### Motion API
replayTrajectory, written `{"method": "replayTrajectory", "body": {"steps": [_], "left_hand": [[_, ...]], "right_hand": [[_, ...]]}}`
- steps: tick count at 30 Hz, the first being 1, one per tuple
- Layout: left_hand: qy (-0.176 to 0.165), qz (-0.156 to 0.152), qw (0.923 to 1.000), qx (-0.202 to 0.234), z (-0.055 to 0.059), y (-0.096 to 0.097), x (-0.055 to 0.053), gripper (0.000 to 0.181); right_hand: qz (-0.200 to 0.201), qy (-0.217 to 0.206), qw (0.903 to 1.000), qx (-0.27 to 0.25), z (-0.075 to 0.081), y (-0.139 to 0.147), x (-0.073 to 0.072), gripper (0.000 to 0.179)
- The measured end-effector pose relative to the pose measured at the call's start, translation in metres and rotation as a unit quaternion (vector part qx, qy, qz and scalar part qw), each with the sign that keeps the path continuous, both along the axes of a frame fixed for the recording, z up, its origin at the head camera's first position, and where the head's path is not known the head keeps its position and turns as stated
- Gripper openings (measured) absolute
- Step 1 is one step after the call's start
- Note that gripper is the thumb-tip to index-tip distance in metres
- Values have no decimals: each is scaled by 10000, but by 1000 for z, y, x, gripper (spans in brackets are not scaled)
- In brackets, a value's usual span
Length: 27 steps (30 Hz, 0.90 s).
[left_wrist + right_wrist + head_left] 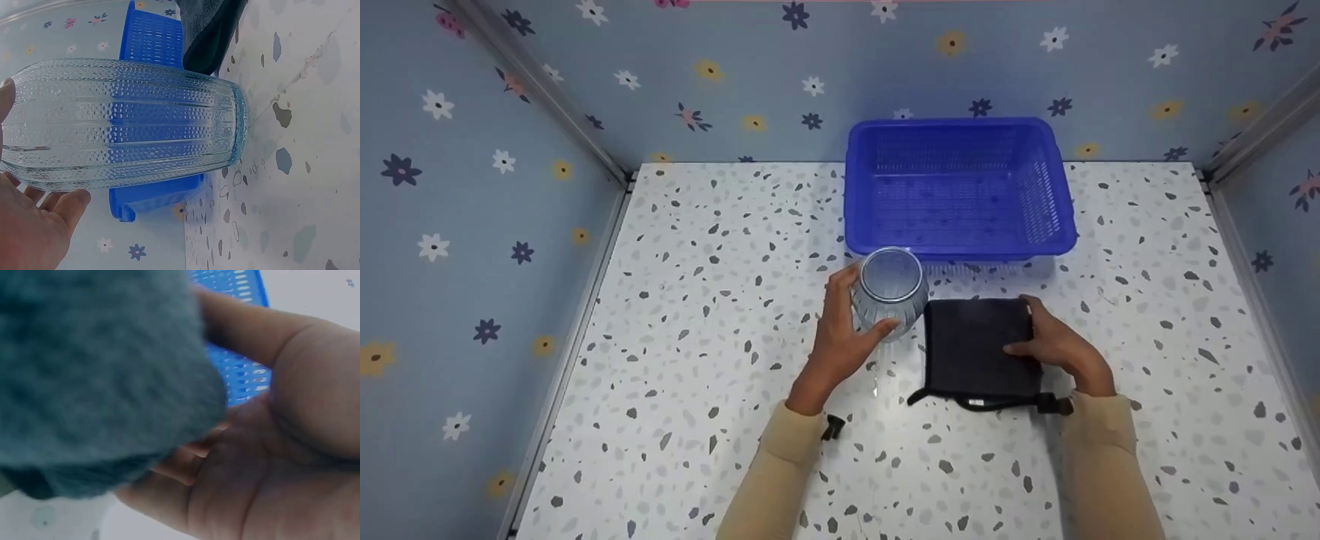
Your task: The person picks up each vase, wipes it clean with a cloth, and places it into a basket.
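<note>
A clear ribbed glass jar [891, 307] with a wide round mouth stands upright in front of the basket. My left hand [844, 337] holds it around the body, thumb on the near side and fingers on the far left side. Its textured glass [129, 124] fills much of the left wrist view, its base close over the tabletop. To the jar's right is a folded dark plush cloth [979, 349] with black edging. My right hand [1057, 341] grips the cloth's right side, thumb on top and fingers at the far edge. In the right wrist view the fuzzy cloth [107, 377] partly hides those fingers.
A blue plastic basket [960, 253] with perforated walls stands behind the jar and cloth, near the back wall. Flower-patterned panels [735, 82] enclose the speckled white table [697, 300] at the back and sides.
</note>
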<state>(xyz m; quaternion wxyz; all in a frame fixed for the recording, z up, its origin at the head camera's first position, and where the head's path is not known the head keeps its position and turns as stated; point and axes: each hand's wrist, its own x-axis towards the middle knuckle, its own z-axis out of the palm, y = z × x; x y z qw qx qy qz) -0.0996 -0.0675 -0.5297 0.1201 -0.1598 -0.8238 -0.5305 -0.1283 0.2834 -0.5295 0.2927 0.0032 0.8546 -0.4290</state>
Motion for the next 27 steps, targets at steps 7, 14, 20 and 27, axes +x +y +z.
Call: {"method": "replayTrajectory", "body": {"steps": [7, 14, 20, 27], "left_hand": [[-47, -16, 10000, 86, -1, 1, 1, 84], [-1, -40, 9999, 102, -1, 0, 0, 85], [111, -61, 9999, 45, -1, 0, -1, 85], [76, -48, 9999, 64, -1, 0, 0, 84]], "right_hand": [[-38, -24, 10000, -40, -5, 6, 2, 87], [698, 1231, 9898, 140, -11, 10, 12, 70], [512, 1327, 9892, -341, -16, 6, 16, 66], [378, 1720, 9804, 884, -12, 2, 17, 71]]}}
